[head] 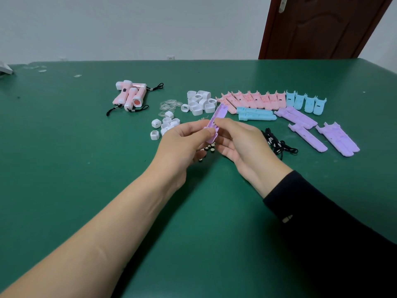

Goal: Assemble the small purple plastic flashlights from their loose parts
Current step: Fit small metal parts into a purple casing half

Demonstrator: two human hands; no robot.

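On table (64,147), finished flashlights (131,96) lay far L; lens discs (169,105) to their R, then cap pile (199,102), w/ smaller caps (164,125) in front. R of cap pile ran shell-half row (253,100); lanyards (277,143) in front of it. Btwn L hand (182,143) & R hand (238,143) sat shell half (216,121), over button cells (209,147).

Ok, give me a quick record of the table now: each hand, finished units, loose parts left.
left hand: grips the lower end of a purple shell, held up
right hand: pinches the same shell at its middle, by a small metal bit
finished: pink flashlights, far left, with cords on
purple left: loose purple shells, on the right
other shells: pink shells in a row; blue shells beside them
small parts: white caps, clear lenses, dark discs under the hands, black cords
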